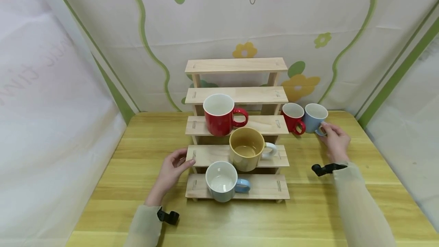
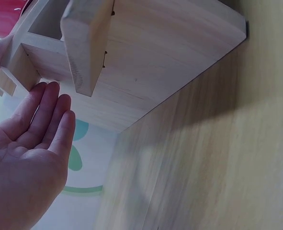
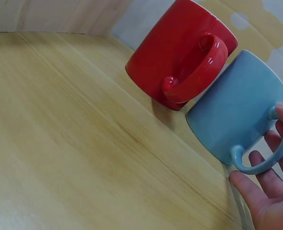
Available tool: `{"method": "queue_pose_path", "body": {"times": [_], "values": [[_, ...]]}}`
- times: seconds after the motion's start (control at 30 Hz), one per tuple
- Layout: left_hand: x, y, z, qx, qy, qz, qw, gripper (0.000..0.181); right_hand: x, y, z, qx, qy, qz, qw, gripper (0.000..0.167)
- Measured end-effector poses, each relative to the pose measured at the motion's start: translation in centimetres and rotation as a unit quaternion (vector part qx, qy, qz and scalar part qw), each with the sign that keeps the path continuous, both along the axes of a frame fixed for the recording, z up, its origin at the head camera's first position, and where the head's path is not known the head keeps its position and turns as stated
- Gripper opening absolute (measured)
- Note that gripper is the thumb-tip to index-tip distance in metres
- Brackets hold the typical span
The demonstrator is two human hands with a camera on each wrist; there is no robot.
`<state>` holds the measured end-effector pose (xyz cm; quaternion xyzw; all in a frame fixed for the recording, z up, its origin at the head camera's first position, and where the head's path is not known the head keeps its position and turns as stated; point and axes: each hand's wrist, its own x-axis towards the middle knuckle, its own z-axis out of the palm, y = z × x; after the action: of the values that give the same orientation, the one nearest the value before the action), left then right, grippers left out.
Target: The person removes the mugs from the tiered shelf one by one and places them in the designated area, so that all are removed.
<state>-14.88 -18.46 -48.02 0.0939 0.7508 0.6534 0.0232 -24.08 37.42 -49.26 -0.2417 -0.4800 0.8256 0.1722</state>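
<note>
At the right, my right hand holds the handle of a light blue mug, which stands upright beside a small red mug. The right wrist view shows the fingers around the handle of the blue mug. My left hand is at the left end of the wooden stepped rack, its thumb on a board's edge. In the left wrist view its fingers extend, slightly bent, beside the rack.
On the rack's steps stand a large red mug, a yellow mug with a white handle and a pale mug with a blue handle. Patterned fabric hangs behind the wooden table.
</note>
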Motion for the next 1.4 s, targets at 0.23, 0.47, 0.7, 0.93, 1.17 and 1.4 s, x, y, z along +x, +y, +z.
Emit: {"method": "queue_pose_path", "body": {"times": [0.23, 0.47, 0.7, 0.93, 1.17, 1.4], "values": [[0.0, 0.0, 0.1, -0.004, 0.001, -0.001, 1.0000, 0.044, 0.2, 0.2, 0.2, 0.045, -0.024, 0.004, 0.9987, 0.009], [-0.1, 0.0, 0.1, -0.006, 0.000, -0.003, 1.0000, 0.045, 0.6, 0.2, 1.9, 0.093, -0.040, 0.022, 0.9946, 0.016], [-0.3, 0.1, -0.2, -0.002, -0.004, 0.001, 1.0000, 0.046, 0.3, 0.3, 3.6, 0.091, 0.005, 0.022, 0.9956, 0.036], [-0.2, 0.1, -0.1, -0.005, -0.004, 0.004, 1.0000, 0.046, 0.3, -0.1, 6.1, 0.085, 0.060, 0.027, 0.9942, 0.030], [-0.1, 0.1, 0.0, -0.004, -0.006, 0.003, 1.0000, 0.047, 0.4, -1.5, 9.2, 0.068, 0.120, 0.038, 0.9896, 0.039], [0.0, 0.0, 0.0, -0.004, -0.006, 0.006, 1.0000, 0.047, 1.0, -3.5, 11.8, 0.100, 0.178, 0.078, 0.9758, 0.043]]}}
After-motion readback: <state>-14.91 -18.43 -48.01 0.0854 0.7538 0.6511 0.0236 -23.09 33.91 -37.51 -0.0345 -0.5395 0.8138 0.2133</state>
